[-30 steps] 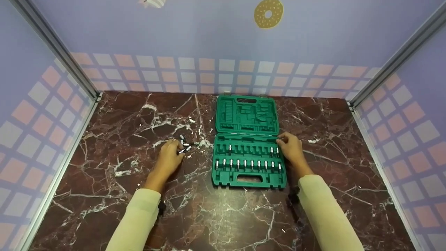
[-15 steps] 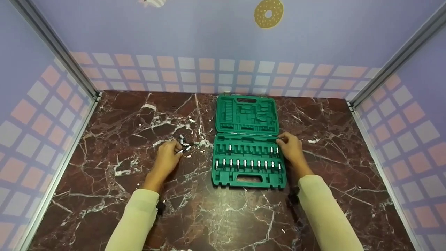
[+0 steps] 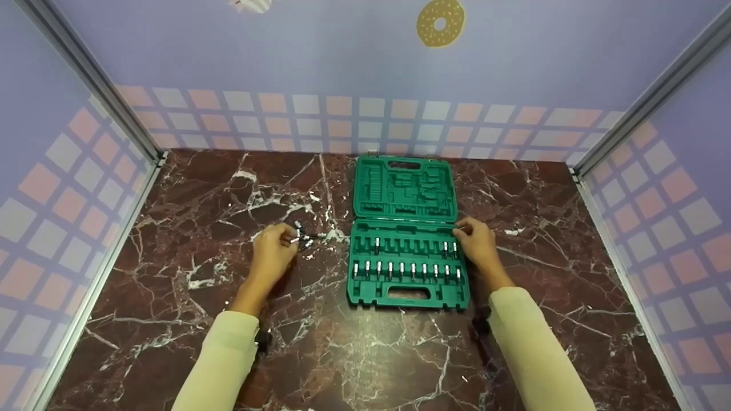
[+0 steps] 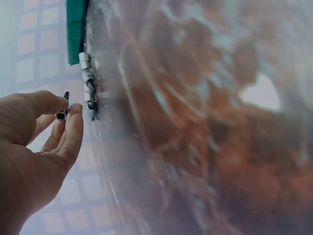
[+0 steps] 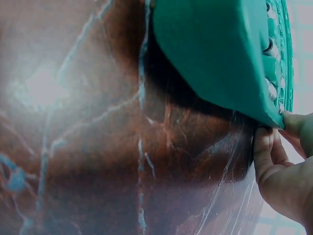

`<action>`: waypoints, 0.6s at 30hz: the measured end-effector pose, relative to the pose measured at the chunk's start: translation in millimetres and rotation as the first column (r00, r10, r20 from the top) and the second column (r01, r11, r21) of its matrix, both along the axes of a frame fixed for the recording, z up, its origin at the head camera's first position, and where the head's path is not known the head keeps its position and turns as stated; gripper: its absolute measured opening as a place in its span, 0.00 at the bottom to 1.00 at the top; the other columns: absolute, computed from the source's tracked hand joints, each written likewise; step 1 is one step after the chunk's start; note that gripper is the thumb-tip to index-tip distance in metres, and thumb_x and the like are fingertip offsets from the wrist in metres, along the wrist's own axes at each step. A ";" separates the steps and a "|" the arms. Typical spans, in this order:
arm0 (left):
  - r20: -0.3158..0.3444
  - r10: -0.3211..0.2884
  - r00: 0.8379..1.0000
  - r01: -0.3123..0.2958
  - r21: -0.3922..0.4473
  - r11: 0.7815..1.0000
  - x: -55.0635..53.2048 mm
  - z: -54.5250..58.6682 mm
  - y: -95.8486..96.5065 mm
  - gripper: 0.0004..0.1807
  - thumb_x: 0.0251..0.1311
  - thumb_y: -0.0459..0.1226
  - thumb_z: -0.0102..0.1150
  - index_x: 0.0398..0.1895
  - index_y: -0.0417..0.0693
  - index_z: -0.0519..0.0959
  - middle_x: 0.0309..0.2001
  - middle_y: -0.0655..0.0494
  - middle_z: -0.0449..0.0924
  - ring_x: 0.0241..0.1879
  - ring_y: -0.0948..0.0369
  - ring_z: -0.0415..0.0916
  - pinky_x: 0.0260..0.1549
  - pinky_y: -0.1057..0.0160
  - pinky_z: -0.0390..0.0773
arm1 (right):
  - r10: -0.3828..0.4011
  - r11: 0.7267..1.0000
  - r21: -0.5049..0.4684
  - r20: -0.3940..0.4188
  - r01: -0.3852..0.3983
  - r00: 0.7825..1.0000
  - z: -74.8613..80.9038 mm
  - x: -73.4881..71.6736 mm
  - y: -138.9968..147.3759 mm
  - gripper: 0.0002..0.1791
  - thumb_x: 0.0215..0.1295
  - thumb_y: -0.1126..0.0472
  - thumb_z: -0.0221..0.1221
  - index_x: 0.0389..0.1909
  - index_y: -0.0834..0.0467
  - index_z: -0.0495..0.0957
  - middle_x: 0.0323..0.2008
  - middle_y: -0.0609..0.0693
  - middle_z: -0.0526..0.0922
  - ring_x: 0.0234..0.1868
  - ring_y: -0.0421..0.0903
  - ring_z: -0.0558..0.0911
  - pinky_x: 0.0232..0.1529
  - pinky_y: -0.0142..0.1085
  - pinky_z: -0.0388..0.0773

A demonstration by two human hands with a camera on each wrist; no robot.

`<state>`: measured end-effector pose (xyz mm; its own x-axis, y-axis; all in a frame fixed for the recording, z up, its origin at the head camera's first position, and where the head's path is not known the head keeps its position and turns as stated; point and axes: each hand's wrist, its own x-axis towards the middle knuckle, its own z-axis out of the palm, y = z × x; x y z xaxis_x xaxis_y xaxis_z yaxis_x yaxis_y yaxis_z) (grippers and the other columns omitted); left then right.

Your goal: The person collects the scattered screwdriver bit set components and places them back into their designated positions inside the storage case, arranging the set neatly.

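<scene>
My left hand (image 3: 270, 251) pinches a small metal bit socket (image 4: 63, 111) between thumb and fingertips. In the left wrist view its hollow end faces the camera, and its far tip is dark and narrow. Just beyond that hand, several loose bit sockets (image 3: 309, 238) lie in a small heap on the marble table. My right hand (image 3: 477, 242) grips the right edge of an open green socket case (image 3: 371, 290), its thumb on top and its fingers below the rim (image 5: 274, 121). The front row of the case (image 3: 413, 269) is filled with bit sockets. Only a few slots in the back row hold one.
The case's lid (image 3: 405, 191) lies folded back toward the rear wall (image 3: 342, 63). Walls also enclose the dark red marble table (image 3: 365, 354) on the left and right. Light reflects off the tabletop near the front.
My left hand has drawn slightly left, away from the heap, with the bit socket in its fingertips. My right hand and the case have stayed in place.
</scene>
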<state>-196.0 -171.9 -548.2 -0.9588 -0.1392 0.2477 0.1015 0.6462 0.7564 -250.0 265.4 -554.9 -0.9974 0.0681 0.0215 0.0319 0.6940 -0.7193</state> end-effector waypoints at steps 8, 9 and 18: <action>-0.040 0.009 0.999 -0.007 0.046 0.999 0.1 14.2 10.4 0.06 0.48 0.24 0.66 0.30 0.39 0.87 0.32 0.45 0.86 0.32 0.51 0.87 0.33 0.69 0.81 | -0.006 1.000 -0.004 0.023 0.006 1.000 -0.7 -0.3 0.8 0.11 0.74 0.63 0.60 0.50 0.65 0.83 0.45 0.66 0.88 0.47 0.64 0.85 0.53 0.57 0.79; -0.040 0.009 0.999 -0.007 0.053 0.999 -0.1 15.9 12.1 0.07 0.48 0.24 0.66 0.30 0.40 0.87 0.32 0.45 0.86 0.32 0.51 0.87 0.33 0.69 0.81 | -0.006 1.000 -0.005 0.023 0.006 1.000 -0.8 -0.2 0.8 0.11 0.74 0.63 0.60 0.50 0.65 0.83 0.45 0.66 0.87 0.47 0.64 0.85 0.52 0.57 0.79; 0.001 -0.029 1.000 0.029 0.108 0.994 -1.9 26.0 28.2 0.06 0.52 0.25 0.69 0.34 0.40 0.88 0.37 0.47 0.89 0.34 0.53 0.87 0.35 0.65 0.85 | -0.007 1.000 -0.001 0.024 0.007 1.000 -1.3 -0.5 -0.1 0.11 0.74 0.64 0.60 0.50 0.65 0.83 0.45 0.67 0.87 0.47 0.64 0.84 0.53 0.57 0.79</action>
<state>-197.9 -143.8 -522.2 -0.9633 -0.1375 0.2307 0.1172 0.5576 0.8218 -250.4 265.3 -556.2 -0.9972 0.0754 -0.0027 0.0543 0.6928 -0.7191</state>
